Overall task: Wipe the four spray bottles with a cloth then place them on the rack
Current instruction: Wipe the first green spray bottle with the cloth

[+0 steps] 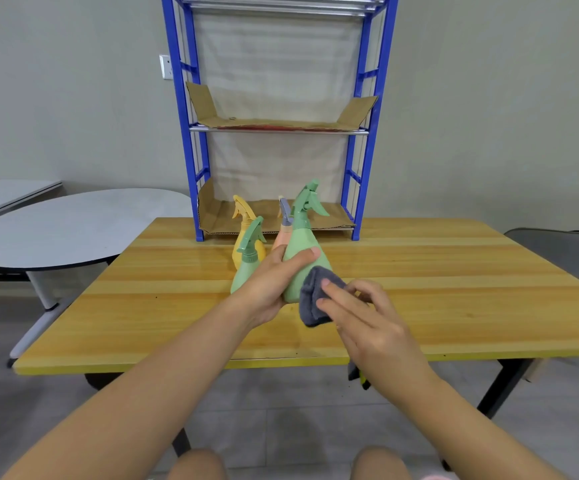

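Note:
My left hand (274, 285) grips a light green spray bottle (303, 249) by its body and holds it lifted above the wooden table (419, 271). My right hand (360, 317) holds a folded grey cloth (312, 296) pressed against the lower right side of that bottle. Behind my left hand a second green spray bottle (248, 263) stands on the table. A yellow spray bottle (244, 223) stands behind it. A pink bottle with a grey-blue spray head (282, 233) is mostly hidden behind the held bottle. The blue rack (364, 133) stands at the table's far edge.
Brown cardboard (211, 213) lines the rack's bottom and middle shelves, and both shelves hold nothing else. A round grey table (56, 230) stands to the left. A dark chair (565, 251) is at the right. My knees show below the table's near edge.

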Motion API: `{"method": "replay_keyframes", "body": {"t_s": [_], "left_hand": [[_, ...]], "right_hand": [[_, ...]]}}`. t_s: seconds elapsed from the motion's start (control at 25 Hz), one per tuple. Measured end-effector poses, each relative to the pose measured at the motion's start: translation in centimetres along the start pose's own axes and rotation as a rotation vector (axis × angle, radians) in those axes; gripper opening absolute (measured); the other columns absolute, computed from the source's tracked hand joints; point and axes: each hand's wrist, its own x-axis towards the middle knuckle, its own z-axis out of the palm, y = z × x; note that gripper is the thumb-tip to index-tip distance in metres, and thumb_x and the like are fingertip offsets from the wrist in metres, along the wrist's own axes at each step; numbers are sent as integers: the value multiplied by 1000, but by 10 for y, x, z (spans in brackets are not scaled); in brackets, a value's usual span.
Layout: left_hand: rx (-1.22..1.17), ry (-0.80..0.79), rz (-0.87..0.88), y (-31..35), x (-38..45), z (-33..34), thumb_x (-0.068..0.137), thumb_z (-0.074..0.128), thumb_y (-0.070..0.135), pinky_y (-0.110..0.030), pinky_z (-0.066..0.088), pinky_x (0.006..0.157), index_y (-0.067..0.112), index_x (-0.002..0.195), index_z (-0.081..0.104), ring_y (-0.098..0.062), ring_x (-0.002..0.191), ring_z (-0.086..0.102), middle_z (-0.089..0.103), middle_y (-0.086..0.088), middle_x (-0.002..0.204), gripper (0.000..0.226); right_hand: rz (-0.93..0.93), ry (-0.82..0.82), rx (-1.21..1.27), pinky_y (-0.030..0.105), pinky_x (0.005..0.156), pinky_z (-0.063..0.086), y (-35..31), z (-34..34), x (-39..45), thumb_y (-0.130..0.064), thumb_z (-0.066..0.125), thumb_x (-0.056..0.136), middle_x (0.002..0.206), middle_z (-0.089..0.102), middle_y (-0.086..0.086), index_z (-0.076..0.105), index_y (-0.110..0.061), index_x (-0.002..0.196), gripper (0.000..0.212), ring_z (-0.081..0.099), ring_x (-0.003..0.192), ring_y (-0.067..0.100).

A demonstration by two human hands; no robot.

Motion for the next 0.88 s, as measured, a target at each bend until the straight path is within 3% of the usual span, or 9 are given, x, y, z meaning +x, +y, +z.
{"method": "replay_keyframes", "body": {"t_s": [0.16,0.28,0.36,0.44,0.52,0.6,0.68,0.8,0.88], "left_hand": [[-111,-51,-48,7,-1,-4,96,58,23,-46,58,95,12,145,48,-29,110,69,68,-16,128,51],[-4,-29,-42,9,-2,-5,95,69,27,-46,55,100,8,133,58,-27,110,70,72,-14,121,43],[-19,0,-33,8,-3,-4,89,77,30,-40,60,90,6,136,57,-26,104,72,74,-12,115,56],[-1,21,-9,6,-4,0,87,79,27,-34,61,78,1,138,52,-24,93,71,72,-13,104,63],[-31,15,-4,6,-5,3,88,78,28,-35,61,76,0,139,50,-25,94,71,72,-13,106,65],[-143,0,-30,8,-6,3,95,66,26,-44,61,88,6,142,49,-30,106,70,70,-15,119,54],[-194,-32,-49,11,-6,-1,93,57,22,-52,56,97,11,145,46,-33,112,66,65,-18,125,55],[-51,-1,-38,11,-5,-2,97,65,24,-49,57,98,10,142,51,-29,111,69,72,-14,121,50],[-15,65,-22,10,-3,-1,93,72,32,-51,56,100,11,135,58,-29,110,71,75,-11,118,48]], "right_hand": [[38,25,-15,31,90,46,5,-3,3,1,54,96,134,58,4,68,-4,118,26,52,104,30],[43,21,-27,33,91,46,7,-4,3,0,54,96,135,57,4,67,-4,119,27,51,104,31],[76,38,-1,32,91,46,5,-6,5,-2,51,97,135,58,5,68,-4,119,27,51,104,31],[-25,-5,-25,30,93,46,-1,-5,5,-1,53,98,134,58,6,67,-3,119,26,53,103,31],[-8,-3,-27,27,94,45,2,-4,6,0,54,96,135,58,5,67,-4,120,28,52,104,29],[130,73,4,26,92,45,8,-4,10,-2,53,95,135,58,3,68,-5,120,29,51,103,28],[104,76,-22,28,90,46,6,-3,10,0,51,96,134,59,4,68,-4,119,29,51,101,30],[-30,24,-79,31,92,47,5,-1,5,3,54,95,133,59,6,67,-2,119,28,51,102,30],[95,63,-19,32,89,48,7,-1,9,2,56,94,135,58,4,67,-4,120,29,52,102,31]]}}
